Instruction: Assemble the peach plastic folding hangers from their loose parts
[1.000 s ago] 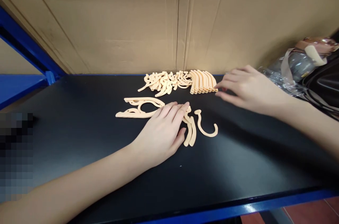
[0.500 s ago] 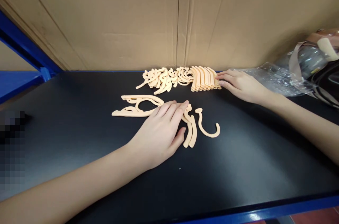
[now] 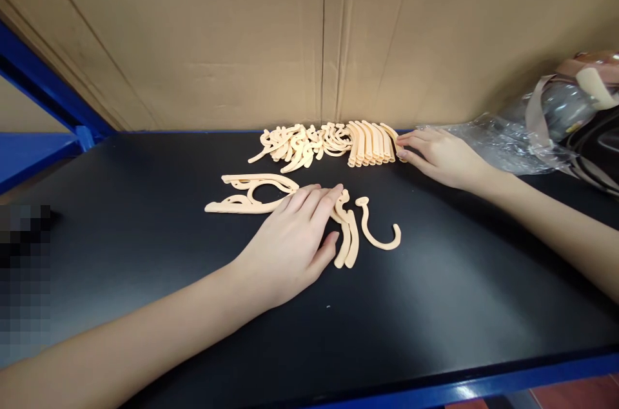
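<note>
My left hand [image 3: 290,241] lies flat and open on the black table [image 3: 145,254], its fingers resting on peach plastic hanger pieces [image 3: 251,193]. Two curved strips [image 3: 349,238] and a loose hook [image 3: 377,231] lie just right of its thumb. Farther back, my right hand [image 3: 435,154] touches the right end of a neat row of curved peach pieces [image 3: 372,141], fingers stretched out against it. A loose heap of small hooks [image 3: 300,141] lies left of that row.
A cardboard wall [image 3: 290,35] stands behind the table. Clear plastic bags and dark items [image 3: 556,119] sit at the far right. A blue shelf frame [image 3: 48,106] runs along the left, and a blue edge [image 3: 483,386] borders the table front.
My right hand has moved back and down onto the table, reaching the right end of the row of curved pieces. My left hand has stayed put.
</note>
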`<action>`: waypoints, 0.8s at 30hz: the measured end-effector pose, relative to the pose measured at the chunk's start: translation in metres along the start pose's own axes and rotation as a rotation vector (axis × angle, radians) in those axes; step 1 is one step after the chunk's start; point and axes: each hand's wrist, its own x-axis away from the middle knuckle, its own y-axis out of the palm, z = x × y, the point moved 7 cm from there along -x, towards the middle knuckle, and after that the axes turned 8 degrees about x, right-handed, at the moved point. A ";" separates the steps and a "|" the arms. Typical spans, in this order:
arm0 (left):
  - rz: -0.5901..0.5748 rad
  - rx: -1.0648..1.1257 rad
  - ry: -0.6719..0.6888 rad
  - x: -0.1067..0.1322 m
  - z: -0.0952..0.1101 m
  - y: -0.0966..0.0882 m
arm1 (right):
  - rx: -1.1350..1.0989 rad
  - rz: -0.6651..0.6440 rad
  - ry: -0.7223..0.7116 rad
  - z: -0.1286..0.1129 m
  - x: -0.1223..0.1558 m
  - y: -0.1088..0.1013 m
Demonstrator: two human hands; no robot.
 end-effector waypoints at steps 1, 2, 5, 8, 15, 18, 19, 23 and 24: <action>-0.001 0.003 0.000 0.000 0.000 0.000 | 0.000 -0.005 0.005 0.000 0.000 0.001; -0.003 0.005 -0.001 0.000 0.000 0.001 | -0.001 -0.009 0.013 0.000 0.001 0.002; 0.001 0.006 0.006 0.000 0.000 0.001 | -0.001 -0.009 0.059 0.001 0.002 0.003; -0.003 0.007 0.005 0.000 -0.001 0.002 | 0.010 -0.013 0.118 0.002 0.004 0.002; -0.006 0.002 -0.002 0.000 0.000 0.001 | 0.024 -0.024 0.281 0.013 0.008 0.002; -0.013 0.016 -0.011 0.000 -0.001 0.001 | -0.010 0.008 0.375 0.019 0.010 0.004; -0.015 0.019 -0.012 0.000 -0.001 0.001 | -0.016 0.008 0.394 0.020 0.010 0.006; -0.009 0.016 -0.006 0.000 -0.001 0.002 | 0.003 -0.012 0.458 0.025 0.012 0.010; -0.009 0.016 -0.006 0.000 -0.001 0.002 | 0.014 -0.015 0.474 0.027 0.013 0.011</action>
